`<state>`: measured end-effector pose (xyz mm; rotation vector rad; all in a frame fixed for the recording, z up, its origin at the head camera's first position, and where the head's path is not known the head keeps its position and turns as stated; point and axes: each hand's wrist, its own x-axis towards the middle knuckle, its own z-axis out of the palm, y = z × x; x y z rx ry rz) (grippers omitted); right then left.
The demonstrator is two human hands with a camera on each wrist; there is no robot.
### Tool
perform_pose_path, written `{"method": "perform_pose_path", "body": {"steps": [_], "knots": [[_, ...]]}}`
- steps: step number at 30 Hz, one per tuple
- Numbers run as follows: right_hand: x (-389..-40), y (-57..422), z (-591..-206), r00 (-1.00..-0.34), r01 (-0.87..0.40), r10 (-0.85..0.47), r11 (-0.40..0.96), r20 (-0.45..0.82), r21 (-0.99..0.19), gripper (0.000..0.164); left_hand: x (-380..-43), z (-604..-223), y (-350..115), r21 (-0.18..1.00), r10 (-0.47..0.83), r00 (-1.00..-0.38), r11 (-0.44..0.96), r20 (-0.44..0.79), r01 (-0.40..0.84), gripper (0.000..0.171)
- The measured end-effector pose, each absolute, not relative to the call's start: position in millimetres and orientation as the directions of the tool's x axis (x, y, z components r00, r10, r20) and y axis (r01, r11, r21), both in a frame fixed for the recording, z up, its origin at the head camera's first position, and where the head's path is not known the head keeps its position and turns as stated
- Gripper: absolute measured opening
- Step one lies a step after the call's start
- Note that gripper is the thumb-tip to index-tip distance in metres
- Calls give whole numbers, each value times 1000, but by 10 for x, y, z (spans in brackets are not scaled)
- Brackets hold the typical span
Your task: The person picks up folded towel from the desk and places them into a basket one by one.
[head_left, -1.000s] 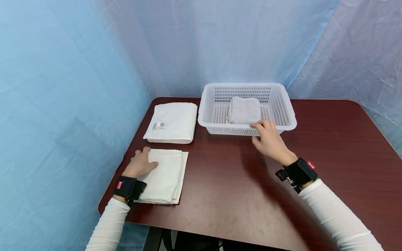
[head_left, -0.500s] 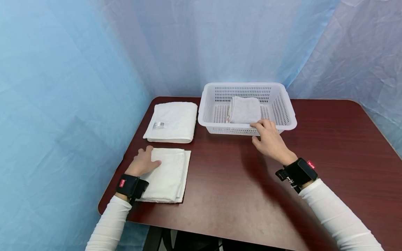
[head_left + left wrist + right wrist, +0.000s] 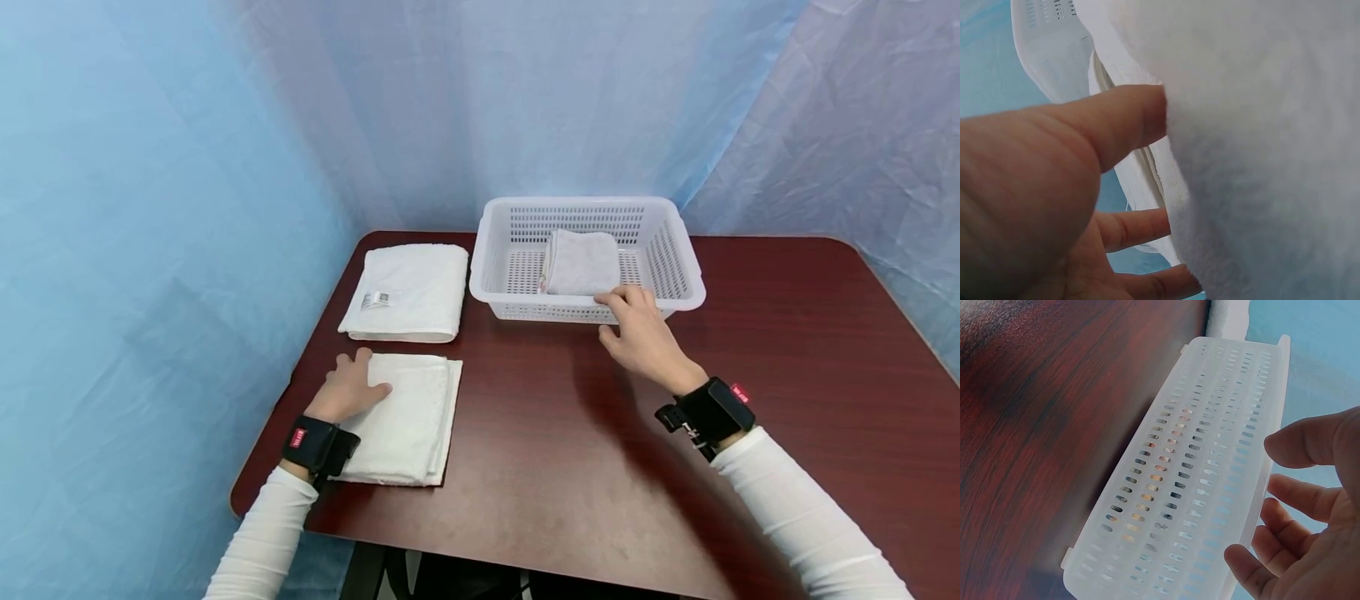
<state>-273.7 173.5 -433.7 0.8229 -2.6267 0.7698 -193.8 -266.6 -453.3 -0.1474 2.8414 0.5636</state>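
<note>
A folded white towel (image 3: 405, 425) lies near the front left of the table, its lower layer showing along the right side. My left hand (image 3: 347, 392) rests at its left edge, thumb across the top and fingers spread toward the far corner. In the left wrist view the thumb and fingers reach the towel's (image 3: 1260, 137) edge, their tips partly hidden. A white perforated basket (image 3: 540, 310) stands at the back. My right hand (image 3: 642, 333) is at its near rim, fingertips on the edge and thumb apart below. A small folded light-grey cloth (image 3: 583, 265) lies inside the basket.
Another folded white towel (image 3: 412, 287), with a printed label, lies behind the front towel, close to the basket's left side. The dark red-brown table (image 3: 547, 467) ends at the left and front. Blue curtain (image 3: 450, 100) hangs behind and at the left.
My left hand and the front towel have slid a little to the right along the table. The right hand has stayed at the basket's near rim.
</note>
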Motion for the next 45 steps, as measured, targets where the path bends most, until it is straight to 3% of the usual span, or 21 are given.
{"method": "perform_pose_path", "body": {"steps": [45], "knots": [[-2724, 1721, -4344, -808, -577, -425, 708, 407, -406, 41, -1980, -4581, -2357, 318, -26, -979, 944, -203, -90, 72]]}}
